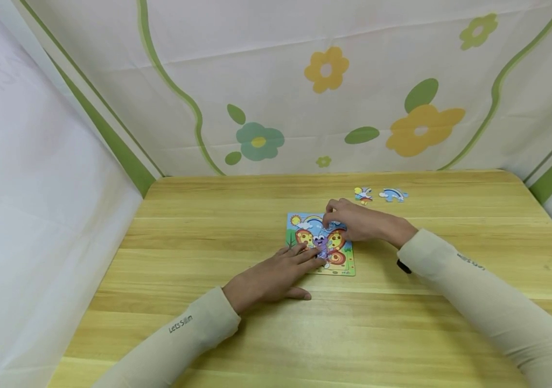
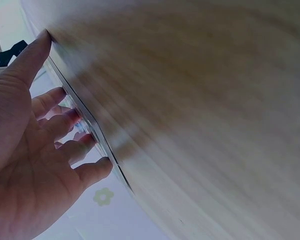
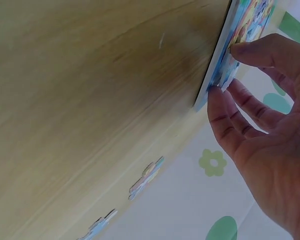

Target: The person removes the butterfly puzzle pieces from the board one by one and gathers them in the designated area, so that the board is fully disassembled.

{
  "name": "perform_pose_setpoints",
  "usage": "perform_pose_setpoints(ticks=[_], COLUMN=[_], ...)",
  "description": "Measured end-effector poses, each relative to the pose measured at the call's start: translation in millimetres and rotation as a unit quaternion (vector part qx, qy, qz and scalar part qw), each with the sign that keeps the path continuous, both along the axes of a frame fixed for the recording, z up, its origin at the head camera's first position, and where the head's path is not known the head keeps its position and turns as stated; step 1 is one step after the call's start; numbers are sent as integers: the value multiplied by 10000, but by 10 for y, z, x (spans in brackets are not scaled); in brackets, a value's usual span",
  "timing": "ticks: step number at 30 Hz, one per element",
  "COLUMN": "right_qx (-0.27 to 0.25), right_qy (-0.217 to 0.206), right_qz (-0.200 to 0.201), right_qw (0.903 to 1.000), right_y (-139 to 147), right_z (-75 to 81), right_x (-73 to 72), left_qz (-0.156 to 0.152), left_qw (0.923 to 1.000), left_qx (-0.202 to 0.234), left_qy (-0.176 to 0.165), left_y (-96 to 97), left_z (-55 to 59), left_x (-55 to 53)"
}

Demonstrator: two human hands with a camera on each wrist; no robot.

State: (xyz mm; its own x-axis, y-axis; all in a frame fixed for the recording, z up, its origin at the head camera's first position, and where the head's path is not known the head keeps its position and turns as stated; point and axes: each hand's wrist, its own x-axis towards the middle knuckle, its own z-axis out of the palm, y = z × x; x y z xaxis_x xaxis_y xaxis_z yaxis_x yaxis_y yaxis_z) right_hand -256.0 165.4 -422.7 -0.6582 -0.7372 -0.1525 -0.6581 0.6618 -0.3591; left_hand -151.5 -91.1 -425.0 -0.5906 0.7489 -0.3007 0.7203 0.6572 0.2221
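A square jigsaw puzzle (image 1: 292, 231) with a smiling purple butterfly, a sun and a rainbow lies flat in the middle of the table. My left hand (image 1: 276, 275) rests with spread fingers over its lower left part, the thumb down on the wood. Seen from the left wrist, those fingertips (image 2: 107, 164) are at the board's edge. Over the upper right corner, my right hand (image 1: 355, 220) pinches a blue puzzle piece (image 3: 225, 74) between thumb and fingers, right at the board's surface. Part of the picture is hidden under both hands.
Two loose puzzle pieces lie on the wooden table (image 1: 198, 231) beyond my right hand: one with yellow and red parts (image 1: 364, 194), the other with a rainbow (image 1: 393, 194). A white curtain (image 1: 256, 64) with printed flowers hangs behind the table's back edge.
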Motion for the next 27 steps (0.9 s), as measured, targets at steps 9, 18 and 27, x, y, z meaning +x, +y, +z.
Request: perform_pose_setpoints(ticks=[9,18,27], right_qx=[-100,-420,-707], right_qy=[-61,17,136], right_qz=[-34,-263,-441], right_qw=[9999,9988,9964], right_y=[20,111,282], right_z=[-10,5,85], right_x=[-12,-25,-44], left_qz=[28,35,28], left_qw=[10000,9999,9999], left_qx=[14,46,85], left_qy=[-54,-87,-78], left_y=[3,0,-8], left_z=[-4,0,-3], left_x=[-7,-3,-5])
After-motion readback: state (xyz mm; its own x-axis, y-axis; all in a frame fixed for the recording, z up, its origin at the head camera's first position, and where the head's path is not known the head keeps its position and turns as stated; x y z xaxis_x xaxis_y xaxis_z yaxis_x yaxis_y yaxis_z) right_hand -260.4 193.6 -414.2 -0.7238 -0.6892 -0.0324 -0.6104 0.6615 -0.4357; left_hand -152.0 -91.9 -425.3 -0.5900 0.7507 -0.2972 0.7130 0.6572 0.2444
